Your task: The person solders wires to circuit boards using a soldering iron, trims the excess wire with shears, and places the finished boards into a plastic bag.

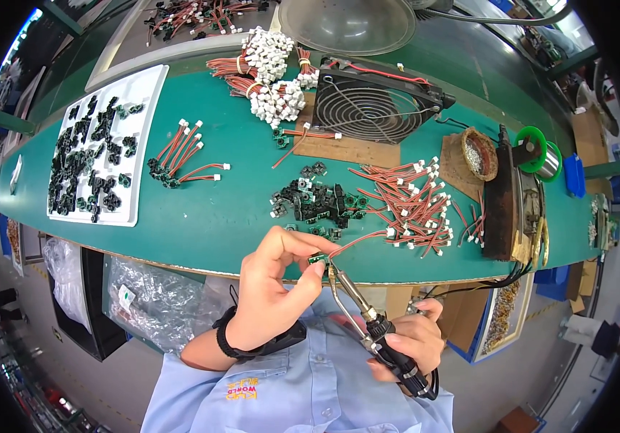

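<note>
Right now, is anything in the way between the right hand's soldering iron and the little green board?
Nothing I can see. The right hand holds the soldering iron, its tip close beside the green board in the left hand. I can't tell whether they touch.

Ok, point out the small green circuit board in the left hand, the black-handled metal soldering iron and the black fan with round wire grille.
Small green circuit board (317,257), head view: its visible green face.
Black-handled soldering iron (380,331), head view: front of its handle.
Black fan (371,112), head view: its round wire grille.
</note>
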Demonstrator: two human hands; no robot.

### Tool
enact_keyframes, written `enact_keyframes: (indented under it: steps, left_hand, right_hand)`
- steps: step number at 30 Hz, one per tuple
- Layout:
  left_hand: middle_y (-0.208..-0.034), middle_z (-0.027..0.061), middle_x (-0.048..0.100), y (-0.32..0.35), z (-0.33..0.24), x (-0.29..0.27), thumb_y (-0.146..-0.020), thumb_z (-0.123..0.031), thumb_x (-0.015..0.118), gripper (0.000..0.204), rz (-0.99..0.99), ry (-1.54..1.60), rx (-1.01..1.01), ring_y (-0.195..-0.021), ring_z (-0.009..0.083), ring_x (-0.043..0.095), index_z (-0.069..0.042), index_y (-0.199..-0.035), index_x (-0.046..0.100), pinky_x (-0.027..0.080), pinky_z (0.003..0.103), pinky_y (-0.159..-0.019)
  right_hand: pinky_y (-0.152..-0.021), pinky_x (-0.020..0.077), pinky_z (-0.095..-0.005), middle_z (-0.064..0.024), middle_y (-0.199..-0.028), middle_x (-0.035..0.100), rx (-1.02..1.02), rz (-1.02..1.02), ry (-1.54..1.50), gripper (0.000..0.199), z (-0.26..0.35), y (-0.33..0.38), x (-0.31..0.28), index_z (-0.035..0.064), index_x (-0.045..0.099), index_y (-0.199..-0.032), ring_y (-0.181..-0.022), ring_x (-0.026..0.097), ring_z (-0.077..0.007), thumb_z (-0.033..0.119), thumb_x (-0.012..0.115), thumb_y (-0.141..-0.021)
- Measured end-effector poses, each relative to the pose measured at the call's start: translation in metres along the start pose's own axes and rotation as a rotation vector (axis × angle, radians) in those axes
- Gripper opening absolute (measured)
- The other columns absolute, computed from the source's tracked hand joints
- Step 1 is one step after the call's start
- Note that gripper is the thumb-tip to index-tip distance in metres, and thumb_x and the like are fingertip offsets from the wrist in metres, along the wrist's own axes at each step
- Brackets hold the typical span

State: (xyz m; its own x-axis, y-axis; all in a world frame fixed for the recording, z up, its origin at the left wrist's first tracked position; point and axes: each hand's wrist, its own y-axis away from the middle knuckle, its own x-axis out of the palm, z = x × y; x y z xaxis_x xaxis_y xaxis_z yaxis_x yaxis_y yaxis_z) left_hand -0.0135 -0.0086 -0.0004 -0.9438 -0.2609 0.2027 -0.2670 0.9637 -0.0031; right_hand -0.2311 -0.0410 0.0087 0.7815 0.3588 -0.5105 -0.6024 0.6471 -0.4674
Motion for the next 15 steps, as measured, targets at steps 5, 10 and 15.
enact_keyframes:
  steps: [5,10,15]
  left_hand:
    - [-0.103,0.0191,0.059,0.0013,-0.0012,0.0008,-0.083,0.005,0.050,0.013,-0.001,-0.023,0.006,-0.095,0.0192,0.058,-0.001,-0.092,0.043,0.045,0.032,-0.084]
    - [-0.102,0.0190,0.059,0.0019,-0.0012,0.0013,-0.083,0.005,0.050,0.013,-0.012,-0.094,0.030,-0.094,0.0184,0.058,-0.001,-0.091,0.043,0.045,0.031,-0.083]
    - [-0.101,0.0192,0.060,0.0027,-0.0003,0.0020,-0.081,0.006,0.051,0.014,-0.031,-0.175,0.067,-0.093,0.0178,0.058,-0.001,-0.091,0.043,0.046,0.031,-0.081]
  right_hand:
    - [-0.083,0.0341,-0.0352,-0.0005,-0.074,0.064,0.011,0.017,-0.003,0.045,0.0007,-0.0002,-0.0001,0.0150,0.061,-0.097,-0.064,0.063,-0.0150,0.022,0.080,-0.057]
    - [-0.083,0.0344,-0.0352,-0.0008,-0.075,0.064,0.010,0.014,-0.002,0.047,-0.0001,0.0001,0.0009,0.0146,0.060,-0.098,-0.065,0.063,-0.0151,0.021,0.080,-0.056]
    - [-0.082,0.0346,-0.0352,-0.0011,-0.075,0.064,0.008,0.015,-0.007,0.048,-0.0005,-0.0003,0.0010,0.0142,0.059,-0.099,-0.065,0.063,-0.0152,0.021,0.080,-0.056]
